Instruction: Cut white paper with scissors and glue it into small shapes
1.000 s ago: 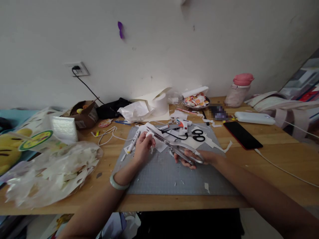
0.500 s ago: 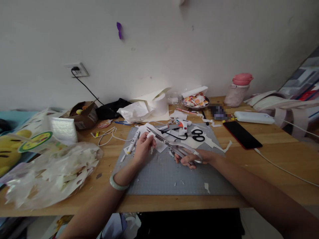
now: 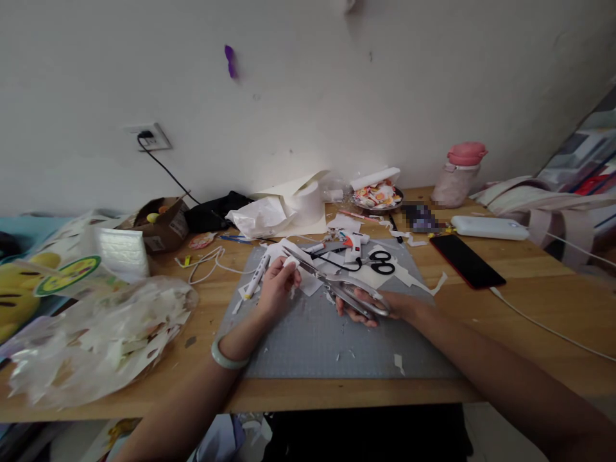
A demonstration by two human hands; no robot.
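Between the fingertips of my left hand (image 3: 279,282) is a small piece of white paper (image 3: 290,262), pinched and partly covered by the fingers. My right hand (image 3: 360,305) is wrapped round the handles of large silver scissors (image 3: 349,287). Their blades point up and left to the paper; whether the edges touch it is too small to tell. Both hands are above a grey cutting mat (image 3: 308,350). Just beyond them lie black-handled scissors (image 3: 382,262), a white glue gun (image 3: 355,247) and a white pen-like tool (image 3: 257,276).
Paper scraps (image 3: 399,363) dot the mat. To the left sit a clear plastic bag (image 3: 101,346) of offcuts and a cardboard box (image 3: 166,228). A phone (image 3: 466,260), a white power bank (image 3: 491,227) and a pink bottle (image 3: 459,176) are on the right. Cables cross the wooden table (image 3: 539,301).
The fingers of my right hand have shifted on the handles of the silver scissors. My left hand stays in place with the paper.
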